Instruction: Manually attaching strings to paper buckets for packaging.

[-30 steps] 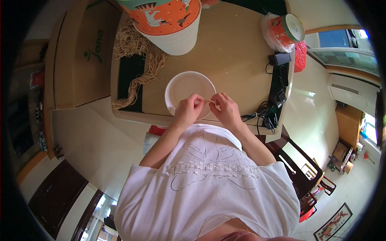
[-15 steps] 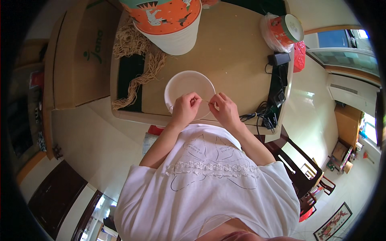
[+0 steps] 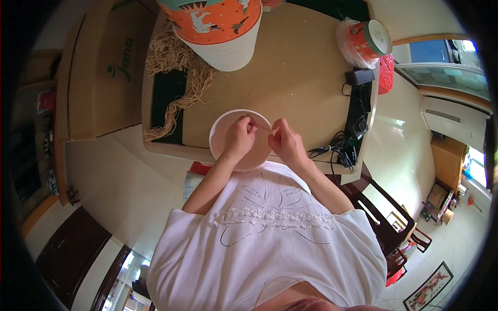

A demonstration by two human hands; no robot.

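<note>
A round white paper bucket (image 3: 219,133) is at the table's near edge, its open mouth facing up toward me. Above it, my left hand (image 3: 240,137) is closed, with thumb and fingers pinching a thin tan string (image 3: 263,127). The string stretches across a short gap to my right hand (image 3: 286,142), whose fingers are also pinched on it, by the bucket's right rim. Both hands hide part of the bucket, and the string's ends are not visible. Beyond, to the left, lies a bundle of similar tan strings (image 3: 196,88).
A tall stack of paper buckets (image 3: 223,52), the outer one orange-patterned, stands at the far left. Black cables (image 3: 340,147) and a dark adapter (image 3: 360,76) lie along the right side. A smaller orange tub (image 3: 358,39) sits far right. A large cardboard box (image 3: 106,78) stands left.
The white bucket has shifted toward my body and slightly left. My hands stay close together, the right one slightly nearer to me, with the string still between them.
</note>
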